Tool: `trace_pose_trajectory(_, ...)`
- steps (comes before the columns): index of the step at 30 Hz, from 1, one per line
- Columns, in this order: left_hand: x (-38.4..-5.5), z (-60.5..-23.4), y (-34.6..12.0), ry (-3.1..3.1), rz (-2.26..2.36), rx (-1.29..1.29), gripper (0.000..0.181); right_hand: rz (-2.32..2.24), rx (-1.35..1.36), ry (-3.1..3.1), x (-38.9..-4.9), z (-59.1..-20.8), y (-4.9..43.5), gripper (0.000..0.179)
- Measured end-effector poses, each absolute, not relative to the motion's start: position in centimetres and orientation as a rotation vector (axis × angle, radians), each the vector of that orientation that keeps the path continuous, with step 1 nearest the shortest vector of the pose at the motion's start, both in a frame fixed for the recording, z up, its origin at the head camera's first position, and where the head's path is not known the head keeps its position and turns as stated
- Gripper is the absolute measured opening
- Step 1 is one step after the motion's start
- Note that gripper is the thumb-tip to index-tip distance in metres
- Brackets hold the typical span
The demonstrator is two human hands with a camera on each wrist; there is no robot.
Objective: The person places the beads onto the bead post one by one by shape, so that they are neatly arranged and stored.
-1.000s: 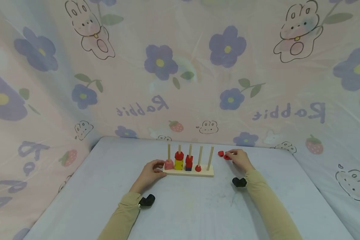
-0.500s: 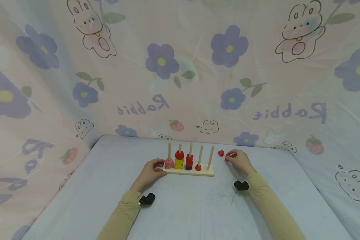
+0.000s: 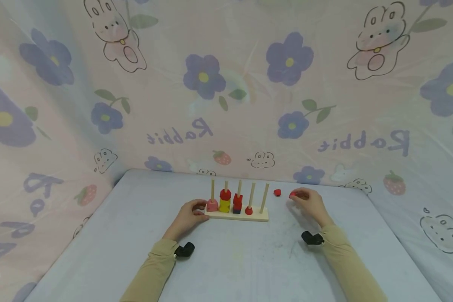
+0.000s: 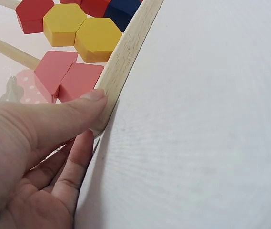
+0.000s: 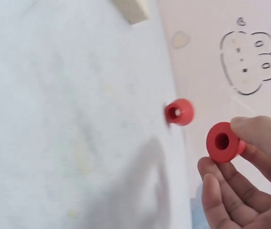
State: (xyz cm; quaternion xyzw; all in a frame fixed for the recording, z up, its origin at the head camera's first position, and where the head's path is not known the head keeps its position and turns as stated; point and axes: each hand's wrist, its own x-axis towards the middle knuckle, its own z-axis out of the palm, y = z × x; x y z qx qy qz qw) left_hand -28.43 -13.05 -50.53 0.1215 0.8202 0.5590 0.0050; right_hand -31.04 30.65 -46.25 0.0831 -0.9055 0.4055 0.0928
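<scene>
A wooden peg board [image 3: 237, 217] with several upright pegs stands on the table. My left hand [image 3: 189, 216] holds its left end; in the left wrist view the thumb [image 4: 90, 102] presses the front edge. Pink blocks [image 4: 82, 80] sit on the leftmost peg. Yellow hexagonal blocks [image 4: 97, 39] with red above fill the second, red and dark blue blocks [image 3: 237, 204] the third. A small red piece [image 3: 248, 211] is low on the fourth, and the rightmost peg [image 3: 264, 198] is bare. My right hand [image 3: 310, 204] pinches a red bead [image 5: 217, 149], its flat holed face showing.
Another red bead [image 5: 183, 112] lies on the white table [image 3: 241, 260], between the board's right end and my right hand. Behind the table's far edge hangs a patterned curtain [image 3: 245, 126]. Each wrist wears a black device, such as the right one [image 3: 312, 238].
My right hand has picked up a red bead and moved a little to the right with it. The other bead stays on the table. My left hand keeps its hold on the board.
</scene>
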Motion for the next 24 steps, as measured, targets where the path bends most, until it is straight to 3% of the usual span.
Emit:
trace_pose_trajectory(8,-28.4,-50.7,-13.3,2.602,1.722,0.445,0.052,1.314,0.246,-2.579,-30.1,-43.1,29.7,0.039)
trace_pose_trajectory(24,-28.5,-50.6,-13.0,2.589,1.728,0.397,0.051,1.635,0.507,-2.235,-28.1,-38.8,23.7,0.030)
